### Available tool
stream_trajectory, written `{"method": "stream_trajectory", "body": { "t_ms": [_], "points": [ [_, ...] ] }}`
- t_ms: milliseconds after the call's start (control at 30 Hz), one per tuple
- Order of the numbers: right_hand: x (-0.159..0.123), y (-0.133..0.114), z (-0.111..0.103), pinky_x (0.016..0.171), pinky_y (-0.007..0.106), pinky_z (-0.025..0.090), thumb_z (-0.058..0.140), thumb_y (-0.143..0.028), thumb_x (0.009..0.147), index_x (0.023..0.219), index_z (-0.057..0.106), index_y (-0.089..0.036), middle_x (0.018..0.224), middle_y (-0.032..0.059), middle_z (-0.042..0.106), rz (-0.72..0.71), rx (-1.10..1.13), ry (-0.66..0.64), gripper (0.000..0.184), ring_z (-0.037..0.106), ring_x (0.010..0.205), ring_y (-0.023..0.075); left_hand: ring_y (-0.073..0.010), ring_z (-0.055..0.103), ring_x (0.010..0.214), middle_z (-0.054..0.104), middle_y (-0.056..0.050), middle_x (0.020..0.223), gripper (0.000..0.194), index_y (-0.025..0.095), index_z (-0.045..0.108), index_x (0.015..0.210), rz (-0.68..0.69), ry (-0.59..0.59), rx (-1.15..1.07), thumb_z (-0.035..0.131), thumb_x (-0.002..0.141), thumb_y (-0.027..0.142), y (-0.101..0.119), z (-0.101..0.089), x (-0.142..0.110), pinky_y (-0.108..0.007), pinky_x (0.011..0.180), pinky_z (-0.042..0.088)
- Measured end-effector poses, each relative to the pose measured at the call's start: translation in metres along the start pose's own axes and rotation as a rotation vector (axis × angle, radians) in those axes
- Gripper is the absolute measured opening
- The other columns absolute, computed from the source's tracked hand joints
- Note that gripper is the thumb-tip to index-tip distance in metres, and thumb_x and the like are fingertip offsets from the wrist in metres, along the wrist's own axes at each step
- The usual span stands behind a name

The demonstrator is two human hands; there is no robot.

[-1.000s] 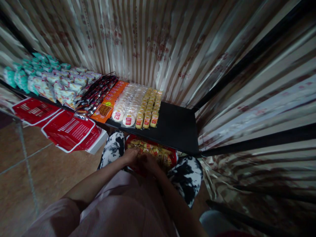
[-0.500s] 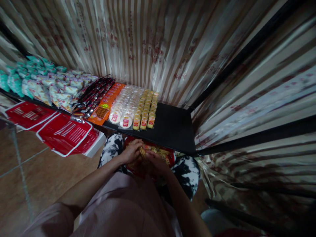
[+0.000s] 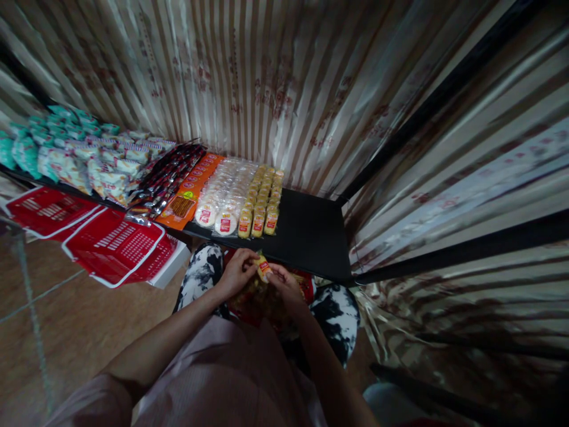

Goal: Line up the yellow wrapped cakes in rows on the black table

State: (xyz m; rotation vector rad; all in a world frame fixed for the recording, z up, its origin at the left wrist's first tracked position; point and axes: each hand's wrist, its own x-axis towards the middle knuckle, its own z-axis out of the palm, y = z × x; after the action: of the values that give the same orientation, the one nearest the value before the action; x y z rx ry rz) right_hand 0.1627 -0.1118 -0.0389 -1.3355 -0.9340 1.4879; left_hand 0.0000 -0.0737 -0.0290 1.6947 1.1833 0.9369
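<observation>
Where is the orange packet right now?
In the head view, the orange packet lies on the black shelf, left of centre, between dark wrappers and round white packs.

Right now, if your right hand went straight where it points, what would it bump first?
Probably the left hand, just past the small yellow packet that the right hand already touches, though depth is hard to judge.

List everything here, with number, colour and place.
Packets: many, green, shelf's left
Packs: many, white, beside green
Sachets: many, dark, mid-shelf
Orange pack: count unclear, orange, mid-shelf
Round packs: two columns, white, mid-shelf
Snacks: three columns, yellow, mid-shelf
Shelf: one, black, ahead
Baskets: two, red, lower left
Curtain: striped, behind shelf
Held snack: one, yellow, between hands
Left hand, right hand: bare, before shelf
</observation>
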Motion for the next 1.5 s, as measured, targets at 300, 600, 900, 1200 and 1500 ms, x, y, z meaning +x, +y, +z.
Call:
{"method": "stream_trajectory", "body": {
  "t_ms": [300,600,900,1200,1500],
  "points": [
    [0.019,0.002,-0.001,0.086,0.036,0.051,0.07,-0.043,0.064,0.111,0.054,-0.02,0.108,0.0087,0.064,-0.118,0.067,0.295,0.054,0.063,0.098,0.0203,-0.0054,0.052,0.063,0.049,0.003,0.081,0.046,0.017,0.048,0.109,-0.367,0.208,-0.397,0.065,0.066,0.018,-0.004,0.021,-0.004,-0.017,0.058,0.045],
    [0.025,0.002,0.012,0.081,0.035,0.053,0.063,-0.043,0.069,0.112,0.05,-0.02,0.1,0.0077,0.067,-0.148,0.056,0.28,0.05,0.066,0.088,0.0198,-0.0077,0.058,0.064,0.054,0.003,0.077,0.035,0.017,0.044,0.1,-0.51,0.316,-0.623,0.062,0.07,0.02,0.007,0.045,0.003,-0.018,0.058,0.047],
    [0.073,-0.025,-0.007,0.077,0.03,0.052,0.058,-0.036,0.073,0.12,0.052,-0.017,0.1,0.0074,0.065,-0.325,-0.15,0.328,0.051,0.062,0.085,0.017,-0.0097,0.059,0.078,0.052,-0.008,0.105,0.036,0.014,0.051,0.108,-0.317,0.339,-0.115,0.051,0.073,0.008,0.003,0.041,0.015,-0.027,0.078,0.05],
    [0.106,-0.034,-0.014,0.074,0.029,0.05,0.052,-0.034,0.076,0.117,0.059,-0.017,0.096,0.0065,0.06,-0.437,-0.543,0.376,0.044,0.058,0.076,0.0151,-0.0097,0.056,0.08,0.048,-0.006,0.103,0.03,0.015,0.055,0.102,-0.188,0.227,-0.047,0.047,0.075,0.006,0.017,0.04,0.035,-0.024,0.069,0.052],
    [0.11,-0.042,-0.02,0.074,0.029,0.05,0.049,-0.033,0.079,0.118,0.058,-0.018,0.09,0.0056,0.059,-0.474,-0.664,0.364,0.043,0.058,0.076,0.0157,-0.0126,0.058,0.087,0.05,-0.008,0.109,0.036,0.015,0.056,0.104,-0.203,0.188,0.002,0.046,0.072,0.002,0.01,0.038,0.045,-0.026,0.071,0.052]
  ]
}}
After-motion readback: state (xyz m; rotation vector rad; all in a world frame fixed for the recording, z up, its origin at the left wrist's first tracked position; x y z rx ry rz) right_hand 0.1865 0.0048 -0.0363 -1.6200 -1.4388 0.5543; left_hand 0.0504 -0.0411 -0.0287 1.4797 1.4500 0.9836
